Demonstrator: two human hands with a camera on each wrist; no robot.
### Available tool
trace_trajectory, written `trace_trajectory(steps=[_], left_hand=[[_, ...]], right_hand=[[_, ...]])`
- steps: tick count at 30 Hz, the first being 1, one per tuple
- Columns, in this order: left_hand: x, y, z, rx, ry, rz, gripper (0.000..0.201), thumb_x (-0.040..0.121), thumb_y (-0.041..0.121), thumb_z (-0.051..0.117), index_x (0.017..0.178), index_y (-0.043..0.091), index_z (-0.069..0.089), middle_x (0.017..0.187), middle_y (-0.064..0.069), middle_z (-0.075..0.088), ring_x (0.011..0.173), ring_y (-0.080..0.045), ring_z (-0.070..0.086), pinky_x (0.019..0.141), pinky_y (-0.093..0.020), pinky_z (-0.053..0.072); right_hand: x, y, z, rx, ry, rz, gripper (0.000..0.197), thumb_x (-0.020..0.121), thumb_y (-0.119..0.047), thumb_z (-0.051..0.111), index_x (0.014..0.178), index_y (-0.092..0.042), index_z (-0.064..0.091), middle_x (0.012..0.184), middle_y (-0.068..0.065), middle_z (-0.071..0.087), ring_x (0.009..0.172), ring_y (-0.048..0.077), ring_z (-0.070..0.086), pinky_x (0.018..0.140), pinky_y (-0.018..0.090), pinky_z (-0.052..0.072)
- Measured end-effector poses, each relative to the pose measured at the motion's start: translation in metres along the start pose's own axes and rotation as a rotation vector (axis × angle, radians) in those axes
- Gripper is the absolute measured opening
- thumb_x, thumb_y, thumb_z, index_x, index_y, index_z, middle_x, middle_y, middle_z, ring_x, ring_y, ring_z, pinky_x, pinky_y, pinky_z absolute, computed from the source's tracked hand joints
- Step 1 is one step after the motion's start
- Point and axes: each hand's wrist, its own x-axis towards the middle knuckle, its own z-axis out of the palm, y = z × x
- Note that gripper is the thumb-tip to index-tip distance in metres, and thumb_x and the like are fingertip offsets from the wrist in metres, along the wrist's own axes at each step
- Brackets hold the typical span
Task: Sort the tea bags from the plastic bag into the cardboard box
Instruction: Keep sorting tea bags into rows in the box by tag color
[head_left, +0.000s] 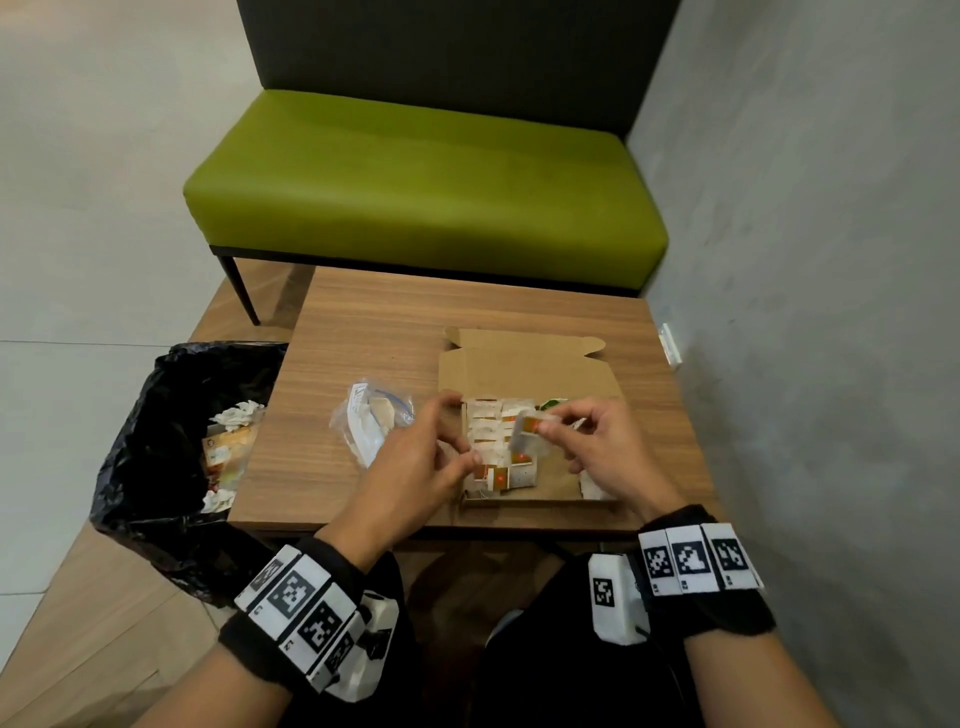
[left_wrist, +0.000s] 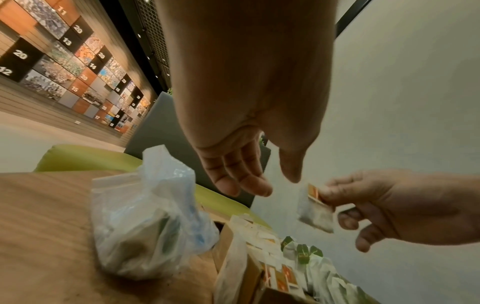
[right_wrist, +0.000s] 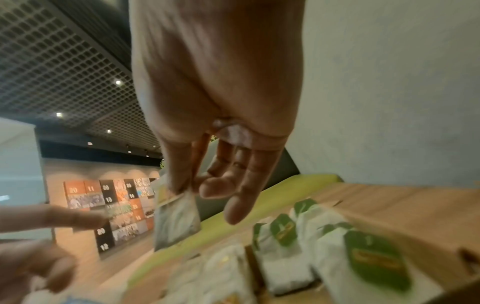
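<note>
An open cardboard box (head_left: 530, 371) lies on the wooden table (head_left: 363, 322), with rows of orange-tagged tea bags (head_left: 498, 475) and green-tagged tea bags (right_wrist: 283, 230) inside. My right hand (head_left: 545, 423) pinches one orange-tagged tea bag (head_left: 527, 431) by its top between thumb and forefinger, and the bag (left_wrist: 315, 211) hangs in the air above the box. My left hand (head_left: 457, 436) hovers over the box's left edge with relaxed fingers and holds nothing. Left of the box lies the crumpled clear plastic bag (head_left: 369, 421), with more contents showing inside it (left_wrist: 145, 216).
A bin lined with a black bag (head_left: 171, 441) stands against the table's left edge and holds paper waste. A green bench (head_left: 426, 182) is behind the table. A grey wall (head_left: 805, 260) runs close along the right side.
</note>
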Motion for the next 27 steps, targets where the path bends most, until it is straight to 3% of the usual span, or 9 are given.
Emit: trace_trajectory(steps=[3,8,10,14,16,20,23,27], left_hand=[[-0.003,-0.007,-0.005,0.108,0.038,-0.092,0.039,0.091,0.026,0.069,0.126,0.023,0.053,0.087,0.014,0.063,0.071,0.000,0.062,0.068,-0.013,0.047],[-0.007,-0.006,0.000,0.232,0.034,-0.083,0.022,0.092,0.025,0.065,0.114,0.021,0.064,0.081,0.014,0.063,0.070,0.000,0.059,0.069,-0.016,0.047],[-0.006,-0.005,0.004,0.276,0.009,-0.087,0.026,0.092,0.024,0.064,0.118,0.020,0.063,0.081,0.011,0.066,0.073,-0.002,0.061,0.070,-0.017,0.047],[-0.002,-0.005,0.014,0.385,-0.107,-0.113,0.043,0.093,0.015,0.055,0.136,0.016,0.050,0.098,-0.006,0.072,0.094,-0.019,0.067,0.076,-0.024,0.048],[0.001,-0.006,0.018,0.426,-0.152,-0.145,0.037,0.093,0.010,0.051,0.130,0.012,0.052,0.106,-0.011,0.070,0.096,-0.023,0.067,0.075,-0.026,0.050],[0.007,-0.009,0.023,0.506,-0.197,-0.212,0.014,0.093,0.009,0.050,0.104,0.009,0.060,0.101,-0.013,0.070,0.087,-0.025,0.066,0.068,-0.028,0.049],[0.012,-0.011,0.028,0.573,-0.203,-0.214,0.015,0.096,0.010,0.050,0.100,0.008,0.065,0.099,-0.010,0.070,0.083,-0.022,0.064,0.065,-0.026,0.045],[0.014,-0.017,0.031,0.615,-0.164,-0.214,0.016,0.098,0.019,0.053,0.097,0.011,0.067,0.096,-0.008,0.071,0.084,-0.021,0.068,0.076,-0.031,0.058]], right_hand=[[0.008,0.013,-0.009,-0.111,0.080,0.020,0.006,0.091,-0.022,0.071,0.094,-0.026,0.072,0.088,-0.004,0.068,0.070,0.013,0.062,0.058,0.028,0.054],[0.015,0.025,-0.001,-0.206,-0.105,0.148,0.005,0.092,-0.016,0.069,0.097,-0.016,0.070,0.078,0.007,0.067,0.056,0.013,0.058,0.046,0.022,0.049],[0.021,0.030,0.005,-0.290,-0.141,0.132,0.005,0.093,-0.018,0.069,0.093,-0.015,0.072,0.073,0.002,0.064,0.057,0.012,0.057,0.051,0.026,0.052],[0.031,0.040,0.018,-0.432,-0.117,0.113,0.004,0.088,-0.024,0.074,0.092,-0.024,0.073,0.078,-0.008,0.065,0.072,0.011,0.061,0.077,0.041,0.060],[0.033,0.041,0.023,-0.453,-0.089,0.109,0.008,0.084,-0.023,0.078,0.087,-0.028,0.073,0.080,-0.008,0.067,0.074,0.012,0.064,0.078,0.042,0.061],[0.039,0.045,0.029,-0.507,0.024,0.107,0.018,0.076,-0.025,0.085,0.069,-0.028,0.069,0.073,-0.009,0.070,0.072,0.012,0.068,0.072,0.041,0.061],[0.041,0.045,0.034,-0.545,0.049,0.132,0.017,0.075,-0.029,0.085,0.071,-0.026,0.069,0.076,-0.010,0.070,0.077,0.010,0.067,0.075,0.040,0.060],[0.039,0.046,0.037,-0.583,0.007,0.150,0.017,0.076,-0.034,0.084,0.078,-0.025,0.069,0.082,-0.009,0.069,0.082,0.010,0.065,0.079,0.040,0.059]])
